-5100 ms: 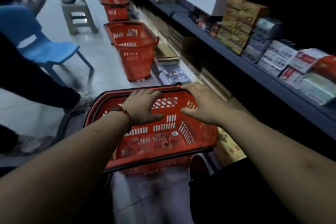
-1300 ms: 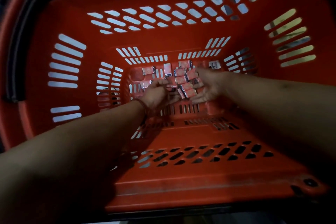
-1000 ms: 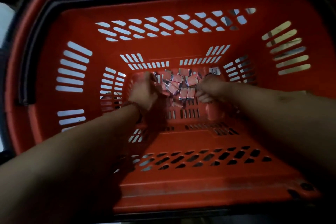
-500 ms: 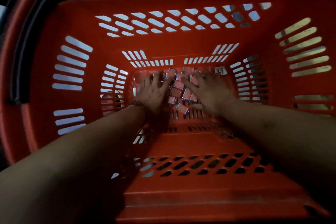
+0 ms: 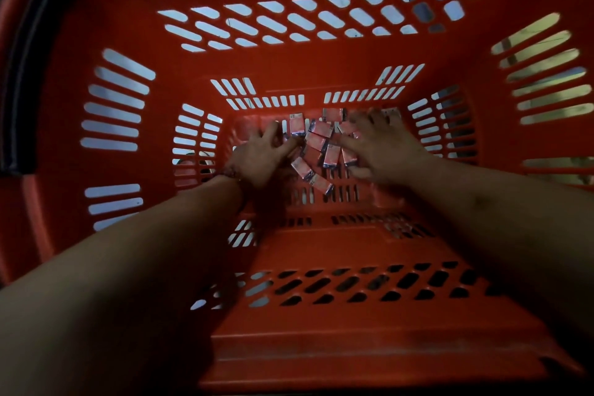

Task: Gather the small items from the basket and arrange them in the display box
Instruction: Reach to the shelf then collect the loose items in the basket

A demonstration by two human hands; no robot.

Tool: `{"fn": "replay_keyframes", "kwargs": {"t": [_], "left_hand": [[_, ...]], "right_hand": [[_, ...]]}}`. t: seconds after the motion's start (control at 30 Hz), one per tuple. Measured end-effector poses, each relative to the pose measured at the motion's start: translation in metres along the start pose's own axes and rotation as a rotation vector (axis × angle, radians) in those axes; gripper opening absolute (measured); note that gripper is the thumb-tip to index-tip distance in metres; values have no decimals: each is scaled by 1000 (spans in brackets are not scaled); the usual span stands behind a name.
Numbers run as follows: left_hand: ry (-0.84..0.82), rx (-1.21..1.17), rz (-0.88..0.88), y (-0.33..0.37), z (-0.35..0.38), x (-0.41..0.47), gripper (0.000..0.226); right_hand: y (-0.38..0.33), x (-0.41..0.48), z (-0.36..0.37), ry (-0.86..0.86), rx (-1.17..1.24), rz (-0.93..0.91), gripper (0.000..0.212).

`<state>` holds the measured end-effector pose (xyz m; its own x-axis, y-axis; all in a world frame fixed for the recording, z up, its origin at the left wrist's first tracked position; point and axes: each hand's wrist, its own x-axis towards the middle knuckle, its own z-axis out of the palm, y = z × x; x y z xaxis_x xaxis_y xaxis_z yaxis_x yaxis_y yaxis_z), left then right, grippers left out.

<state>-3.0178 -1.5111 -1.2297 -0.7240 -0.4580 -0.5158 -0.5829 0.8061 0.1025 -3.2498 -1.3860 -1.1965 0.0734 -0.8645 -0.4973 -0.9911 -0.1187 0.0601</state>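
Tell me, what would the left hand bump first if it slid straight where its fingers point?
Probably the small pink packets just ahead of the left hand; it may already touch the nearest one, since depth is unclear.

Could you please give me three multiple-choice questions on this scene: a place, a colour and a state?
1. Where do the small packets lie? A. on the basket floor B. on a shelf C. in a display box
2. What colour is the basket? A. blue B. red C. green
3. How are the left hand and right hand held? A. fingers spread B. fists C. gripping the handle
Answers: 1 A, they lie on its slotted floor; 2 B, red walls; 3 A, fingers splay at the packets.
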Motion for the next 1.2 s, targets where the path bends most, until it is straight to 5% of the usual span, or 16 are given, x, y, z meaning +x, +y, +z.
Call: {"fn": "replay_keyframes", "kwargs": {"t": [0.43,0.67,0.77,0.9,1.0,1.2], "left_hand": [[164,-401,41,-5,5,4,53],[244,-1020,-76,-11,-16,7,29],[108,-1446,-228,-8,-21,17,29],[-304,-1844,-344,-14,-18,18,47],[-444,-1955,-294,-19,-17,16,36],[-466,-2031,-296,-25,-16,18,29]], "right_hand": [[-7,7,-7,-43,120,-13,62],[3,7,-15,-63,204,-29,67],[2,12,-14,-52,131,-53,68],[-1,17,-12,-79,145,-42,69],[-1,17,-9,-79,235,-13,69],[11,17,-16,-86,547,23,63]]}}
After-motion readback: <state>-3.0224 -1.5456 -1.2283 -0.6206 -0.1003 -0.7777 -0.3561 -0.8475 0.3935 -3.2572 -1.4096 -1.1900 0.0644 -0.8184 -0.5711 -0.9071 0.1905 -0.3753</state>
